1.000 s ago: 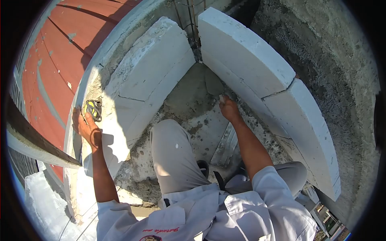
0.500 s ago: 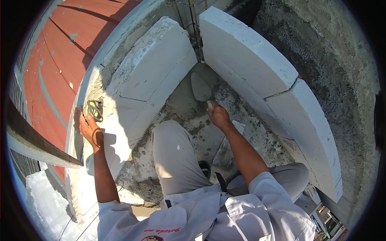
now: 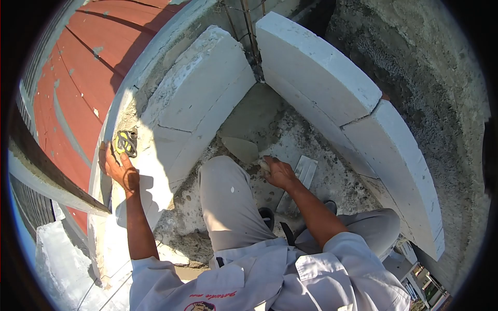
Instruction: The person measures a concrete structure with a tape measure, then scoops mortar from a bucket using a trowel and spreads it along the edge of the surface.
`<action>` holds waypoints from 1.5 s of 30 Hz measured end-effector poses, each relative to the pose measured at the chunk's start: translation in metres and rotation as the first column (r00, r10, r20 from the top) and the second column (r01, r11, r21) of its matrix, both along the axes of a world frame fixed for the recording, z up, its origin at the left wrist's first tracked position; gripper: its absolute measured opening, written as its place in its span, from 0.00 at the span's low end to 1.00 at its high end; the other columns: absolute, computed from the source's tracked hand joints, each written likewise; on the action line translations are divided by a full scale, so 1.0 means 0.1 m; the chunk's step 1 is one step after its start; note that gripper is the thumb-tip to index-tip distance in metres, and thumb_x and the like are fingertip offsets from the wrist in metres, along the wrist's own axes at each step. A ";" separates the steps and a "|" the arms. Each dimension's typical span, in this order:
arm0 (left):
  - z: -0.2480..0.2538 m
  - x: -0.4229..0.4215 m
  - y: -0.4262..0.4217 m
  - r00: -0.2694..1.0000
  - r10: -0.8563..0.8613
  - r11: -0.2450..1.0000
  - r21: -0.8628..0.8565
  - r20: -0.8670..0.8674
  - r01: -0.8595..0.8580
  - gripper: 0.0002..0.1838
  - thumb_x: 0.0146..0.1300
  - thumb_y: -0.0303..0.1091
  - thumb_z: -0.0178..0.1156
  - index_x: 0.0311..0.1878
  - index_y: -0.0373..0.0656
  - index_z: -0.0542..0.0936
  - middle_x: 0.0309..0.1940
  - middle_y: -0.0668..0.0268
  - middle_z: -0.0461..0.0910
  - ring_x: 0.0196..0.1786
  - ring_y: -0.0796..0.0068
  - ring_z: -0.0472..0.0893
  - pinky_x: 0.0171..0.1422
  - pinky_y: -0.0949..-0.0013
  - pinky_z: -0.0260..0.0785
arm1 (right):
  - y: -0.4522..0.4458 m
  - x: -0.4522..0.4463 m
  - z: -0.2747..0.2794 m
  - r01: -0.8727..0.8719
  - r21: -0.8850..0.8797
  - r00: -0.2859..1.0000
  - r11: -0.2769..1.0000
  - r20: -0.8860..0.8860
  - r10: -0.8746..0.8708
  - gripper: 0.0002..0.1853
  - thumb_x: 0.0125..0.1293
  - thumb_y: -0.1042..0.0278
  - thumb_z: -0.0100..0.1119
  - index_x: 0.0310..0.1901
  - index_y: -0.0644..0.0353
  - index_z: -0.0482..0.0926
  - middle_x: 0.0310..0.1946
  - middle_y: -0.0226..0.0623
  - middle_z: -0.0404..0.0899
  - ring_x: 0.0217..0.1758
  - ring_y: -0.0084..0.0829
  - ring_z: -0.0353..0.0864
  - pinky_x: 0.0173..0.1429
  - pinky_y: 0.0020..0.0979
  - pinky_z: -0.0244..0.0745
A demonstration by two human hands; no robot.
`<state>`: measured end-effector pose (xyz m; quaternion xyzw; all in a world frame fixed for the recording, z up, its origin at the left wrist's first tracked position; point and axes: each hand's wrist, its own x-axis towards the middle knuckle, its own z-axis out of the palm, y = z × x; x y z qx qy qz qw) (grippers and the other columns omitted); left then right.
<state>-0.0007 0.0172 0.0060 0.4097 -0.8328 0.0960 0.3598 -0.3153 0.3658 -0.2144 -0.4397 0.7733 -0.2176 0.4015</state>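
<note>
My right hand (image 3: 278,172) is closed round the handle of a trowel, whose mortar-grey blade (image 3: 240,149) lies low over the floor beside my knee. Beyond the blade, a smooth patch of wet mortar (image 3: 254,114) fills the corner between two white block walls. My left hand (image 3: 119,168) rests on the sunlit outer ledge with its fingers apart. Right by its fingertips sits a yellow-and-black tape measure (image 3: 126,143) with a dark strap; whether they touch it I cannot tell.
White block walls rise at left (image 3: 202,85) and right (image 3: 321,65), meeting near upright steel bars (image 3: 250,31). A flat metal float (image 3: 305,173) lies on the rough floor by my feet. Red roofing (image 3: 78,98) slopes away outside; a dark beam (image 3: 52,179) crosses at left.
My right hand has drawn the trowel back from the corner toward my knee, and its blade has swung to point left. My left hand stays by the tape measure.
</note>
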 end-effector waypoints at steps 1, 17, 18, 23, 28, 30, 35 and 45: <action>-0.02 0.00 0.01 1.000 0.014 1.000 -0.006 -0.008 -0.014 0.34 0.76 0.59 0.54 0.75 0.44 0.75 0.65 0.48 0.81 0.66 0.43 0.78 0.76 0.45 0.61 | 0.10 -0.02 0.06 0.043 0.005 0.998 0.999 -0.056 -0.043 0.29 0.64 0.65 0.69 0.65 0.63 0.74 0.57 0.59 0.82 0.61 0.57 0.84 0.63 0.50 0.81; 0.03 -0.09 -0.02 0.988 -0.150 0.986 -0.061 0.039 0.152 0.30 0.67 0.41 0.75 0.68 0.39 0.78 0.62 0.49 0.80 0.65 0.46 0.78 0.72 0.49 0.71 | 0.83 -0.50 0.16 0.202 0.209 0.975 0.957 -0.132 -0.177 0.24 0.62 0.60 0.69 0.55 0.66 0.79 0.49 0.61 0.87 0.55 0.60 0.88 0.59 0.53 0.81; 0.02 -0.10 -0.02 0.990 -0.140 0.989 -0.039 0.018 0.141 0.30 0.68 0.41 0.75 0.68 0.39 0.78 0.62 0.49 0.80 0.65 0.46 0.78 0.71 0.49 0.71 | 0.74 -0.49 0.29 0.224 0.182 0.973 0.957 -0.106 -0.207 0.25 0.62 0.59 0.69 0.56 0.66 0.79 0.49 0.61 0.87 0.56 0.59 0.88 0.60 0.53 0.81; -0.02 -0.07 -0.05 0.989 -0.146 0.989 0.010 -0.006 0.147 0.32 0.67 0.42 0.74 0.70 0.40 0.77 0.64 0.47 0.78 0.67 0.44 0.77 0.73 0.49 0.69 | 0.20 -0.69 0.21 0.343 -0.005 0.938 0.939 -0.039 -0.343 0.24 0.66 0.61 0.67 0.60 0.66 0.79 0.51 0.61 0.87 0.55 0.58 0.88 0.59 0.52 0.81; -0.02 -0.08 -0.02 0.991 -0.130 0.991 -0.004 0.019 0.130 0.32 0.68 0.42 0.73 0.71 0.40 0.77 0.64 0.47 0.77 0.68 0.43 0.77 0.74 0.48 0.69 | -0.46 -0.86 -0.34 0.426 -0.082 0.904 0.901 0.082 -0.420 0.24 0.73 0.63 0.63 0.65 0.67 0.77 0.50 0.61 0.87 0.52 0.53 0.90 0.56 0.50 0.83; -0.02 -0.08 -0.04 0.992 -0.125 0.992 -0.008 0.023 0.125 0.32 0.68 0.42 0.73 0.71 0.40 0.77 0.64 0.47 0.77 0.68 0.44 0.77 0.74 0.49 0.69 | -0.68 -0.90 -0.50 0.460 -0.097 0.880 0.883 0.181 -0.438 0.24 0.75 0.62 0.62 0.67 0.67 0.77 0.50 0.60 0.87 0.52 0.52 0.90 0.56 0.49 0.84; -0.02 -0.09 0.01 0.992 -0.125 0.992 0.009 0.013 0.125 0.29 0.71 0.42 0.69 0.71 0.41 0.76 0.64 0.48 0.76 0.68 0.45 0.76 0.74 0.50 0.68 | -0.87 -0.78 -0.59 0.453 -0.175 0.890 0.874 0.134 -0.435 0.24 0.74 0.60 0.63 0.66 0.66 0.78 0.55 0.63 0.85 0.61 0.62 0.84 0.64 0.53 0.80; 0.01 -0.12 0.05 0.986 -0.164 0.986 0.015 0.028 0.164 0.29 0.72 0.39 0.68 0.71 0.38 0.75 0.65 0.47 0.76 0.69 0.46 0.75 0.75 0.50 0.67 | -0.93 -1.00 -0.61 0.440 -0.118 0.896 0.890 0.125 -0.427 0.25 0.77 0.59 0.62 0.69 0.64 0.77 0.56 0.59 0.86 0.59 0.56 0.87 0.56 0.50 0.82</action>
